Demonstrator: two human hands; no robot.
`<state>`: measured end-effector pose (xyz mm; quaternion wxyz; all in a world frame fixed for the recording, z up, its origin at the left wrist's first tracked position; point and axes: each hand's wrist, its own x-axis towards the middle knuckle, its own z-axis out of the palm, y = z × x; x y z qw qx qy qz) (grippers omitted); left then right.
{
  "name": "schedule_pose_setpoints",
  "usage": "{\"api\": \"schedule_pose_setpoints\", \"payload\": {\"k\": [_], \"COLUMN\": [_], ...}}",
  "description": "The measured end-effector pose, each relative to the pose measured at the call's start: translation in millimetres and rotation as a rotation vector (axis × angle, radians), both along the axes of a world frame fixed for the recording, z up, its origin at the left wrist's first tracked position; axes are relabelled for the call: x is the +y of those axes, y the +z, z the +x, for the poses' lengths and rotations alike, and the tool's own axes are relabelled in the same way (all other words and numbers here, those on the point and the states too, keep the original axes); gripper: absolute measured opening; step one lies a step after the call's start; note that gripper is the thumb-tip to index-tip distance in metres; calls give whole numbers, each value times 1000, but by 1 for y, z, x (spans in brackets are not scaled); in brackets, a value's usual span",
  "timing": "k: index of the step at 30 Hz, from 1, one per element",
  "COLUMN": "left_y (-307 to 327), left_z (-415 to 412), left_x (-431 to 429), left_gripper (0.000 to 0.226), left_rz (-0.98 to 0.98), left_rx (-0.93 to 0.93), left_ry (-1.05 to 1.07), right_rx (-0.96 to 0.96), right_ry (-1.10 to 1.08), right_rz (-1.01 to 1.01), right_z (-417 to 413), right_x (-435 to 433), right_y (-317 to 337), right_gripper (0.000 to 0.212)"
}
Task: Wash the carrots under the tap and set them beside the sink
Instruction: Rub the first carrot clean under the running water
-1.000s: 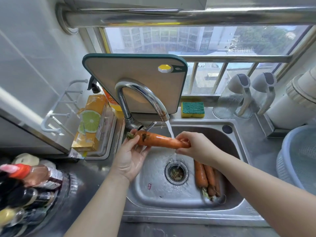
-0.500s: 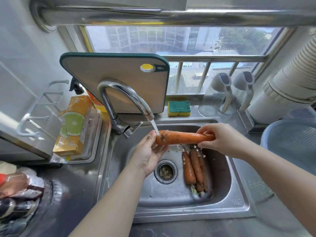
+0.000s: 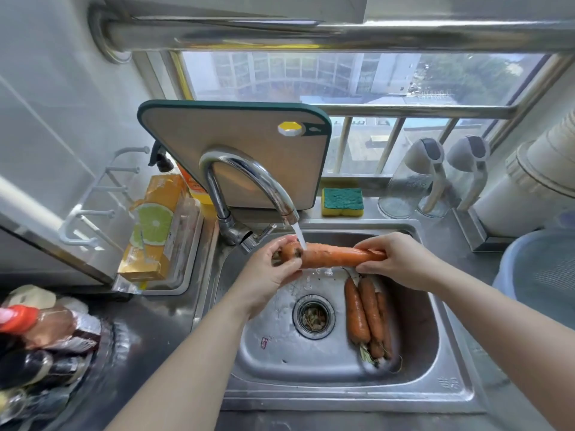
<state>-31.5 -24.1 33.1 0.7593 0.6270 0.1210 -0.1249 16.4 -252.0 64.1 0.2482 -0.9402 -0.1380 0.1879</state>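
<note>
Carrot (image 3: 336, 258) right under the tap (image 3: 249, 178)! It lies level across the back of the sink (image 3: 413, 362), held up above the steel floor, and the stream of water (image 3: 299, 234) lands on it close to its thick, dirt-speckled end. The left hand (image 3: 267, 272) grips that thick end, fingers curled round it. The right hand (image 3: 401, 262) holds the thin end, fingers wrapped over the top, thumb beneath. Water spatters on the steel just under the carrot.

Down on the sink floor, the other carrots (image 3: 364, 315) lie side by side to the right of the drain strainer (image 3: 313, 316), thin tips toward the window, leafy stubs toward the person, brown dirt on their skins.

Behind the tap a cutting board (image 3: 236, 150) stands upright against the window bars, and a green-and-yellow sponge (image 3: 342, 202) sits on the ledge just right of it. On the table (image 3: 149, 331) to the left, an orange carton (image 3: 155, 225) with a lime picture rests in a tray, with bottles (image 3: 37, 337) at the near left edge. A blue basin (image 3: 541, 269) sits at the far right.
</note>
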Motion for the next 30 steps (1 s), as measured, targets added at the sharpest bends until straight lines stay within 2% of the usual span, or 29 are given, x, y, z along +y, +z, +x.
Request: {"api": "schedule_pose_setpoints", "payload": {"k": [6, 9, 11, 12, 16, 21, 23, 26, 27, 30], "left_y": [-13, -20, -20, -21, -10, -5, -5, -8, -8, -9], "left_z": [4, 8, 9, 10, 8, -5, -12, -21, -23, -30], "left_x": [-17, -25, -27, -27, -23, -9, -4, 2, 5, 14], "left_gripper": [21, 15, 21, 26, 32, 25, 25, 24, 25, 23], "left_rz": [58, 307, 427, 398, 2, -222, -301, -358, -358, -261], "left_rx": [-40, -71, -41, 3, 220, 260, 258, 266, 269, 285], "left_ry": [175, 278, 337, 348, 304, 187, 157, 167, 175, 147], "right_rx": [-78, -118, -142, -144, -72, -140, -47, 295, 392, 562], "right_ry": [-19, -26, -14, -7, -17, -203, -321, -608, -687, -884], "right_rz": [28, 45, 40, 34, 28, 27, 249, 900, 1059, 1316], "right_z": [-2, -8, -10, -11, -4, 8, 13, 16, 16, 10], "right_x": [0, 0, 1, 1, -3, -8, -8, -1, 6, 35], "right_y": [-3, -5, -7, -7, -6, -1, 4, 6, 3, -14], "right_gripper": [26, 26, 27, 27, 27, 28, 25, 19, 12, 7]}}
